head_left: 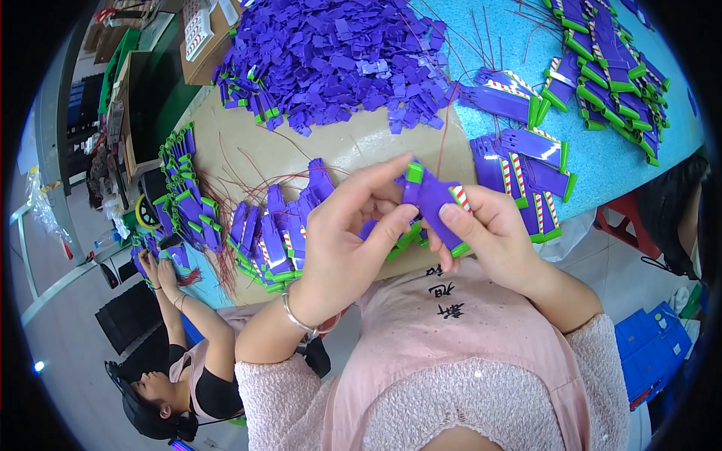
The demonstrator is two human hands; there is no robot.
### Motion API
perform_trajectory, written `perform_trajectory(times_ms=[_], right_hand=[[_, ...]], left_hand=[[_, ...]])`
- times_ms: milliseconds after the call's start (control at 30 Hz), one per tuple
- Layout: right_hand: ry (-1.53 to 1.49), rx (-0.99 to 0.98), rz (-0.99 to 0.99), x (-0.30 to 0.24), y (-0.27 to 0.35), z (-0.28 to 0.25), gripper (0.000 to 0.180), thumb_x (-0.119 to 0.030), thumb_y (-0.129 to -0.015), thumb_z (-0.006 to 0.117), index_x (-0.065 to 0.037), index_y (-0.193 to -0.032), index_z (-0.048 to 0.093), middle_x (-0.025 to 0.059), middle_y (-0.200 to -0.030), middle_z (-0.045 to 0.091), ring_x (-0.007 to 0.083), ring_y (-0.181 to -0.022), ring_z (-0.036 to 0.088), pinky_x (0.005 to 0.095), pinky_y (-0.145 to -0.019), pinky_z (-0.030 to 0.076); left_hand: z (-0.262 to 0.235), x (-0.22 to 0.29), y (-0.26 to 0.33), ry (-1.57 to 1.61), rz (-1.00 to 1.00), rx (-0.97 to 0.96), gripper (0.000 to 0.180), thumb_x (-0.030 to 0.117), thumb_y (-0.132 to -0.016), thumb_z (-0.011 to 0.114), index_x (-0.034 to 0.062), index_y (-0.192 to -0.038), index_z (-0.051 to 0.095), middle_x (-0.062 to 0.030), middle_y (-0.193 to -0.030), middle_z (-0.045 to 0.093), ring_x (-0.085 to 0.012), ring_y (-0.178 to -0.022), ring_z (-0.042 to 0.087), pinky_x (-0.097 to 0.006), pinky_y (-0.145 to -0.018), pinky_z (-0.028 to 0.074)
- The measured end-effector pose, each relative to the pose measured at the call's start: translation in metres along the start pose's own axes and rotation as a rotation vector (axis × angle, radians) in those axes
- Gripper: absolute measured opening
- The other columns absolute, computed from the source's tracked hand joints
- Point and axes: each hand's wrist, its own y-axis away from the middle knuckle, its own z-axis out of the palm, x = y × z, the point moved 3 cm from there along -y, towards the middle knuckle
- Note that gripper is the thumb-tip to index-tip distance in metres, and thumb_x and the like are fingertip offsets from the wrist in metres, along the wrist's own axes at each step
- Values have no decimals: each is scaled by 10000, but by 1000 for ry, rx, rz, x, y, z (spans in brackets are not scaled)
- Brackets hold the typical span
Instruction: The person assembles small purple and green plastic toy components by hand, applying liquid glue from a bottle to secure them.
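Both my hands hold one flat purple plastic piece with green ends [432, 201] above the near edge of the table. My left hand [350, 222] pinches its left side between thumb and fingers, near a green end. Across its right side lies my right thumb, with the other fingers of my right hand [492, 237] curled behind. A red-and-white striped strip [459, 198] shows beside that thumb. Thin red wires rise behind the piece; whether they join it I cannot tell. Just left of my hands lie several similar purple pieces with striped strips [274, 244].
A big heap of small purple plastic parts [338, 52] covers the far middle. Finished-looking purple and green pieces [617, 83] are piled at the far right, others [523, 173] nearer. A green-ended row [188, 188] stands left. A co-worker [199, 353] works at the left; a cardboard box [207, 49] stands far left.
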Motion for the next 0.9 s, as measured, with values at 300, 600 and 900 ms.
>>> perform_trajectory(times_ms=[300, 600, 900], right_hand=[[662, -45, -400, -20, 1, 1, 814, -100, -828, 687, -106, -1498, 225, 219, -936, 624, 348, -788, 631, 422, -728, 488], [544, -38, -150, -14, 14, -16, 455, -29, -918, 540, 19, -1352, 416, 205, -1170, 576, 289, -1117, 577, 347, -906, 460], [686, -122, -163, -16, 22, -13, 283, -161, -844, 683, 26, -1004, 546, 161, -875, 575, 305, -820, 580, 393, -758, 460]], left_hand=[[12, 11, -10, -419, -39, -186, 164, 114, -844, 699, 4, -810, 582, -71, -804, 599, -155, -718, 565, -282, -636, 446], [-25, 1, -54, 759, 66, -40, 424, 247, -1004, 444, 30, -644, 503, -51, -760, 551, -160, -715, 502, -281, -689, 402], [-10, -31, -83, -1154, 363, 0, 279, 65, -849, 626, 33, -1090, 491, -146, -771, 614, -306, -683, 618, -387, -611, 489]])
